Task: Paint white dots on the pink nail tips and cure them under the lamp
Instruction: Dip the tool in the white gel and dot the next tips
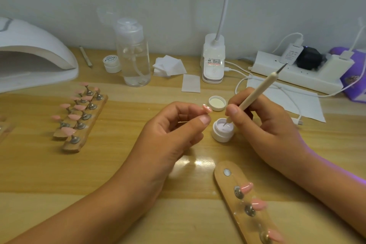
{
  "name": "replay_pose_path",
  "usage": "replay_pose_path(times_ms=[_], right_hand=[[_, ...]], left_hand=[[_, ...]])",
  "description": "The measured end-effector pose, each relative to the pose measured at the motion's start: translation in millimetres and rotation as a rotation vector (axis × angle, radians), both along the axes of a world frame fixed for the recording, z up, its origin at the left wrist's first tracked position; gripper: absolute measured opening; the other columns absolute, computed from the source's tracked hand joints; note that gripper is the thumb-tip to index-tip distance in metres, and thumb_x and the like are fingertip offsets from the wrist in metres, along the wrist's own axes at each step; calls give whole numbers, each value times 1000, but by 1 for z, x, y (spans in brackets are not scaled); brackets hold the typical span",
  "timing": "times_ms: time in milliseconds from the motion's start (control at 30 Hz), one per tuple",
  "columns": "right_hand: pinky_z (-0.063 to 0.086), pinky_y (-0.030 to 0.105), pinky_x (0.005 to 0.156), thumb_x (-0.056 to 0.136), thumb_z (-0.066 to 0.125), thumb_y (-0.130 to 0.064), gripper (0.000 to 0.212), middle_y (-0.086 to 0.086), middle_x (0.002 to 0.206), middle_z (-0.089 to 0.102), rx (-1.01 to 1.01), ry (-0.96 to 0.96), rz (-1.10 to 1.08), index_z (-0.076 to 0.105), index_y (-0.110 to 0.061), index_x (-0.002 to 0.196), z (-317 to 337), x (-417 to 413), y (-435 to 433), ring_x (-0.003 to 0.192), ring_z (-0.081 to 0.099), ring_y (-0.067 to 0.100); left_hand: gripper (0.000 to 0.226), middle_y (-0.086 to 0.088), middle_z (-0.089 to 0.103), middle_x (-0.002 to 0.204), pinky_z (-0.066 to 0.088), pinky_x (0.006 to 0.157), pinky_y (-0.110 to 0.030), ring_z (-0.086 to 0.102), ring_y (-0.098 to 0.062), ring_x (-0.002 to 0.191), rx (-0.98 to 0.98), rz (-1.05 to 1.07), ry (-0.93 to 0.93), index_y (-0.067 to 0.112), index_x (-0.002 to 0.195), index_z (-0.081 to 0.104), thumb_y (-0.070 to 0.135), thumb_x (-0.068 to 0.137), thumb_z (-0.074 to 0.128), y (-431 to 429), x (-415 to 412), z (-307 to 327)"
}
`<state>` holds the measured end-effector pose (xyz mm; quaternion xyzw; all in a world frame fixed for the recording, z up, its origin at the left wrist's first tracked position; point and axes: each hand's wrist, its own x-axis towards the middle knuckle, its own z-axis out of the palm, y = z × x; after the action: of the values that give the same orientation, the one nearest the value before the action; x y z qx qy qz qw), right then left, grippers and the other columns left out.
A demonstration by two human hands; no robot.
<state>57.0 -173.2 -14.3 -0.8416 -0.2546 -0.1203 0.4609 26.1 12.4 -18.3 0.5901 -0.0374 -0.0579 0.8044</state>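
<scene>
On the wooden tabletop stands a small open jar of pale gel, and everything else is placed from it. Just left of the jar the left hand hovers. Its grip is pinched together on a single pink nail tip between thumb and forefinger, and the tip is raised above and left of the jar. Right of the jar the right hand has its grip clamped round a dotting tool, held like a pen. The tool's lower point dips into the jar's mouth, though contact with the gel cannot be told, and its needle end slants up and away to the right. The lid lies face up just behind the jar. In front of the jar lies a wooden holder strip carrying three pink tips on metal studs, with the stud nearest the jar bare. Well left of the jar sit more holder strips crowded with pink tips on stems. Far left and behind stands the white curing lamp. Behind the jar stand a clear pump bottle, a closed pot, white wipes and a desk lamp base. Behind and to the right are a power strip and a paper sheet.
</scene>
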Motion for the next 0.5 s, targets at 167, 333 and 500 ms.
replay_pose_path(times_ms=[167, 333, 500], right_hand=[[43, 29, 66, 91, 53, -26, 10, -3, 80, 57, -30, 17, 2, 59, -19, 89, 1, -1, 1, 74, 49, 15], [42, 27, 66, 92, 54, -31, 12, -4, 80, 58, -63, 15, 2, 59, -20, 89, 0, 0, 1, 74, 49, 13], [43, 26, 66, 91, 53, -30, 13, -2, 79, 59, -30, 54, -20, 61, -20, 89, 0, 1, 0, 75, 51, 15]], left_hand=[[6, 17, 69, 81, 51, 72, -15, 61, 5, 74, 1, -27, -21, 32, 77, 73, 28, 73, 72, 0, 0, 0], [7, 15, 69, 81, 51, 71, -15, 62, 4, 74, 2, -29, -13, 31, 78, 74, 27, 72, 71, 0, -1, 0], [8, 13, 70, 80, 52, 71, -16, 62, 4, 73, -7, -27, -10, 30, 78, 75, 25, 72, 71, 0, -1, 1]])
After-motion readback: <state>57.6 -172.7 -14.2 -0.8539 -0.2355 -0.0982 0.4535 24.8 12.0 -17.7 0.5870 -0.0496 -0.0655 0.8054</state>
